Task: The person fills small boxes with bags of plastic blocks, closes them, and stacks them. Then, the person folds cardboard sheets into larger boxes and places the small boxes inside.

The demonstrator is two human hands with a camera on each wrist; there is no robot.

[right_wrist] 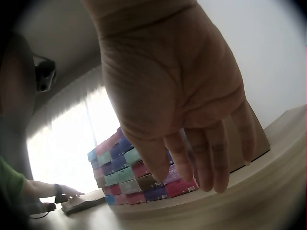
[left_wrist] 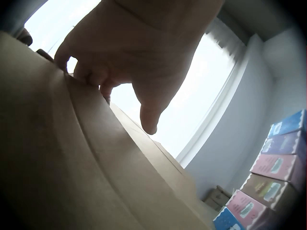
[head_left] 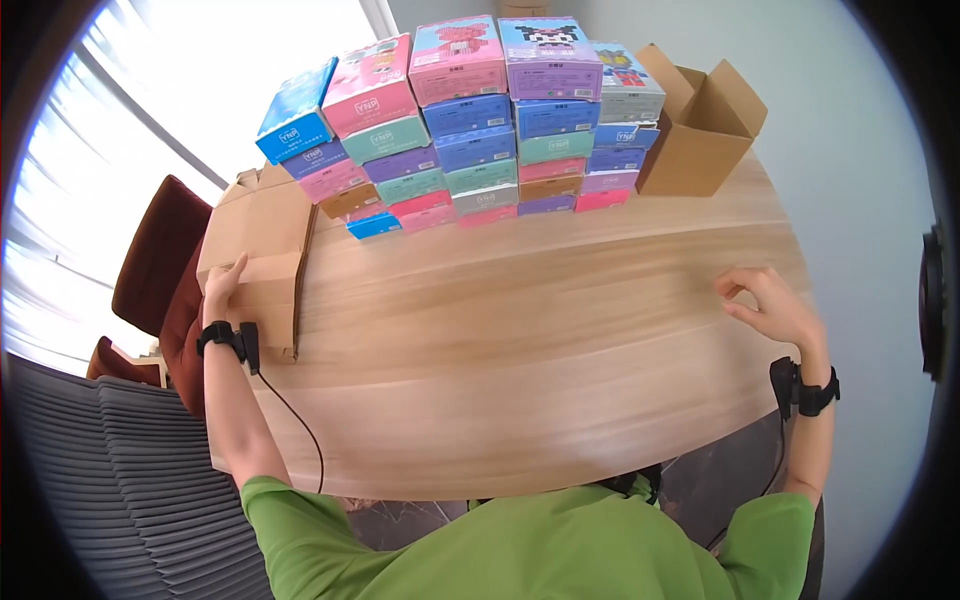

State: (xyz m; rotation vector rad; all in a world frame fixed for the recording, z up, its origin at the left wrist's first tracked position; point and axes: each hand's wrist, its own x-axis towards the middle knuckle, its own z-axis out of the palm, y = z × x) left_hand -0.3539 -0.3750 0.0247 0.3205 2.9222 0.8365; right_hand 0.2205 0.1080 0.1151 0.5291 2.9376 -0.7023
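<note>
My left hand (head_left: pixel 222 282) rests on a flattened cardboard box (head_left: pixel 268 222) at the table's left side. In the left wrist view its fingertips come down at the cardboard (left_wrist: pixel 120 158), partly hidden behind a fold, while the thumb stands out apart from it. Over the right part of the table is my right hand (head_left: pixel 770 302), fingers loosely bent and holding nothing. Beyond it, in the right wrist view, the stacked small boxes (right_wrist: pixel 122 177) show past the hanging fingers (right_wrist: pixel 218 163).
A wall of colourful small boxes (head_left: pixel 480 150) stands several layers high along the table's far side. To its right is a brown carton (head_left: pixel 690 160) with raised flaps. A dark red chair (head_left: pixel 160 255) is beyond the left edge of the wooden table (head_left: pixel 520 330).
</note>
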